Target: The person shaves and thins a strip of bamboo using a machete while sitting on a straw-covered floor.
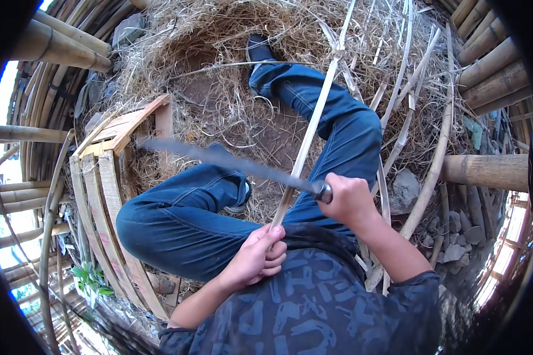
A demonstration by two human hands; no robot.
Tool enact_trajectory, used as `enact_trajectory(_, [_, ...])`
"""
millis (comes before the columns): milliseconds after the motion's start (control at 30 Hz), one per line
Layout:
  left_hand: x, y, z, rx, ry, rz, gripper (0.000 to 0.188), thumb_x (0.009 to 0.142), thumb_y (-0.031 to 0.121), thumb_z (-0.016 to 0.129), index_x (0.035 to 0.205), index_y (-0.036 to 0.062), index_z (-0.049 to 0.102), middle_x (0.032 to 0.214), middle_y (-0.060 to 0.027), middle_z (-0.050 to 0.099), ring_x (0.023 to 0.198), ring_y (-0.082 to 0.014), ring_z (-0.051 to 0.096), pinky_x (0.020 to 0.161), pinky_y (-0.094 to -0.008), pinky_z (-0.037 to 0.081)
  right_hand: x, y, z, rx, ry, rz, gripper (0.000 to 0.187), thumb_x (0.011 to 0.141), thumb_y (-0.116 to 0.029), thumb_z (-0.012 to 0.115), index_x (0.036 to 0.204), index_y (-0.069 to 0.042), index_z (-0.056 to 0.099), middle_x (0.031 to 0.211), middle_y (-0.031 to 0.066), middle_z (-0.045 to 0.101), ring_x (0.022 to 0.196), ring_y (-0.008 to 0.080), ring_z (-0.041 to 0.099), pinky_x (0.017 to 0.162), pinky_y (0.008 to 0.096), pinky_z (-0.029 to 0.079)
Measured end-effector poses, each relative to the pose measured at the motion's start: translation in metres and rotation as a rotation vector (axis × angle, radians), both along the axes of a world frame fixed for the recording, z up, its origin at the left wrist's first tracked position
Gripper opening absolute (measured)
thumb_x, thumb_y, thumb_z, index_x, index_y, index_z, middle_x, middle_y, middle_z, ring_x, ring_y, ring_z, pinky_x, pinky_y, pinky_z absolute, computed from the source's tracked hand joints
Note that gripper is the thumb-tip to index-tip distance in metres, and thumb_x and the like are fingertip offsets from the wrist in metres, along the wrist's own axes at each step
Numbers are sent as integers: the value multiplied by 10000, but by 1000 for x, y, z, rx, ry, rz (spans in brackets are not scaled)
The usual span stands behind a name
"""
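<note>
A long pale bamboo strip (314, 123) runs from my lap up and away between my legs. My left hand (256, 258) is closed around its near end, thumb on top. In my right hand (348, 201) is the handle of a large knife, gripped in a fist. The knife's long grey blade (243, 164) points to the left and crosses the strip just ahead of my left hand; whether it touches the strip I cannot tell. Motion blurs the blade toward its tip.
A wooden slatted crate (95, 195) stands at my left. Fibrous shavings (219, 35) cover the ground ahead, around my outstretched legs. More split strips (405, 94) and a bent pole (438, 160) lie at right, near grey stones (405, 190). Thick bamboo poles (485, 171) jut in from both sides.
</note>
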State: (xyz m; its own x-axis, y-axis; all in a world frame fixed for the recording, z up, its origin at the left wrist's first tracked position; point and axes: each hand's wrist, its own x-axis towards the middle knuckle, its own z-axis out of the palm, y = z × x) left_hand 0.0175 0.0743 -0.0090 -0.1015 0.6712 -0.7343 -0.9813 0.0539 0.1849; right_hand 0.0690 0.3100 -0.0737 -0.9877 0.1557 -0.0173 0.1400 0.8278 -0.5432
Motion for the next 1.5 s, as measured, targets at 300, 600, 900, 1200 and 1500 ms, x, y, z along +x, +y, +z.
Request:
enact_trajectory(300, [-7, -18, -7, -33, -155, 70, 333, 1079, 419, 315, 870, 165, 371, 553, 73, 216, 436, -42, 192, 359, -203, 156, -6, 17, -15, 80, 66, -38, 171, 727, -187, 681, 738, -63, 564, 685, 144, 650, 626, 352, 660, 572, 459, 534])
enact_trajectory(600, [18, -27, -28, 386, -452, 157, 399, 1060, 500, 306, 817, 184, 314, 479, 54, 182, 373, -68, 185, 326, -221, 155, 8, -18, 11, -236, 12, 35, 190, 736, -173, 716, 744, -39, 581, 681, 165, 638, 639, 389, 642, 603, 463, 525])
enact_trajectory(900, [27, -22, -23, 300, -414, 102, 373, 1070, 464, 304, 856, 159, 319, 510, 50, 197, 405, -61, 183, 350, -228, 139, 15, 5, -27, -43, 19, -29, 165, 628, -131, 684, 712, -47, 570, 667, 167, 640, 659, 374, 657, 616, 459, 537])
enact_trajectory(1200, [32, -33, -17, 376, -453, 141, 363, 1069, 463, 309, 857, 168, 313, 496, 47, 211, 400, -64, 190, 341, -225, 152, 11, 30, -36, 54, -7, -167, 129, 670, -148, 691, 667, -60, 597, 646, 188, 635, 666, 394, 658, 647, 478, 541])
enact_trajectory(1500, [31, -34, -23, 386, -435, 113, 426, 1054, 534, 263, 823, 179, 305, 480, 48, 201, 379, -75, 176, 321, -226, 164, 14, -10, 9, -146, 7, -136, 355, 757, -336, 773, 736, -38, 581, 606, 156, 623, 623, 383, 654, 582, 458, 531])
